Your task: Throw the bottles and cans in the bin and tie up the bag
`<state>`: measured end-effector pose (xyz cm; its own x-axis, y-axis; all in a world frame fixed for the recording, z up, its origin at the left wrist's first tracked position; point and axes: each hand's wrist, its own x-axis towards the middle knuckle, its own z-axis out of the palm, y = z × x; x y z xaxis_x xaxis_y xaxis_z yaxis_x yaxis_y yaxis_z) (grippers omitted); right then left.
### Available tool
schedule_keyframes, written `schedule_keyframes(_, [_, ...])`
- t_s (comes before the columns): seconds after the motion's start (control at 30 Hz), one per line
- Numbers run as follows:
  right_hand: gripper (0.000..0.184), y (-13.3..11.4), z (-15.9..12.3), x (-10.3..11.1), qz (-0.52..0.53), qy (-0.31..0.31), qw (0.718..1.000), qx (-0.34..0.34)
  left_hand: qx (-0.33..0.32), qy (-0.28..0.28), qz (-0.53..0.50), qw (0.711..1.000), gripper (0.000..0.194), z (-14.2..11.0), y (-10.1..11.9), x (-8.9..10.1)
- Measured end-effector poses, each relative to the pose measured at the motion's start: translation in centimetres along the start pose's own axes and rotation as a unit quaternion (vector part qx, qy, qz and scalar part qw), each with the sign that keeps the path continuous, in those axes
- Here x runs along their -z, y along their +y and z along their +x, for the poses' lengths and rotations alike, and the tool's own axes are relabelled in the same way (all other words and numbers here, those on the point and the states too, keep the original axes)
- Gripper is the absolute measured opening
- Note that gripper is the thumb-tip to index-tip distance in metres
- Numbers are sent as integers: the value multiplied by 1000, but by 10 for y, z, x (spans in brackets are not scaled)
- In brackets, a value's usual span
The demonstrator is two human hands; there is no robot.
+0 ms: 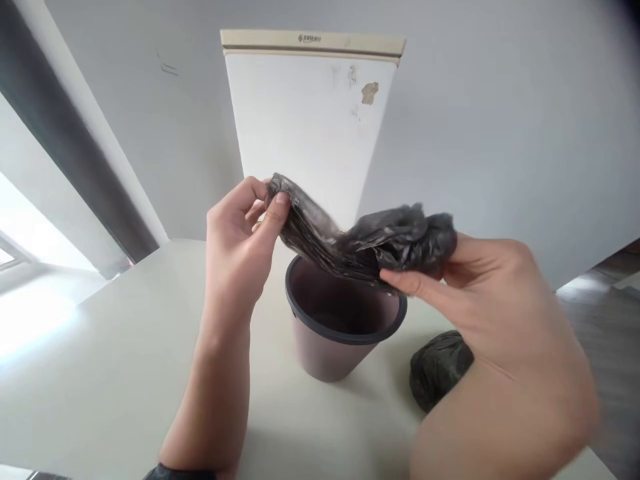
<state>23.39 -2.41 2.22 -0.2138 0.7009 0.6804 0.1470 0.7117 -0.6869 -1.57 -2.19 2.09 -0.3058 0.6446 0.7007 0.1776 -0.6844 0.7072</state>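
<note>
A black plastic garbage bag [335, 250], creased and bunched, stretches between my two hands. My left hand [245, 233] pinches its left end between thumb and fingers. At the other end, the bunched part sits in the grip of my right hand [480, 287], thumb in front; some fingers are hidden behind the bag. Below the bag stands a mauve trash can [327, 353] with a dark rim, upright on the pale table [310, 427]. The part of its inside that shows holds nothing I can make out. A dark bundled plastic bag [440, 367] lies right of the can, partly covered by my right arm.
Behind the table rises a white refrigerator [310, 127] with a cream top and a worn patch, against a grey wall [480, 113]. Bright light comes from the left side. Wooden floor [605, 333] shows beyond the table's right edge.
</note>
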Motion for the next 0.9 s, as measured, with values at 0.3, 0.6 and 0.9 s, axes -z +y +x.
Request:
schedule_keyframes(0.3, [35, 0, 10, -11, -54, 188, 980, 19, 71, -21, -7, 997, 51, -3, -10, -16])
schedule_keyframes(0.6, [17, -6, 6, -46, 49, 19, 998, -22, 107, -103, -57, 987, 42, -4, -9, -24])
schedule_keyframes(0.9, [29, 26, 17, -29, 71, 65, 994, -46, 103, -75, -11, 992, 38, -6, -6, -26])
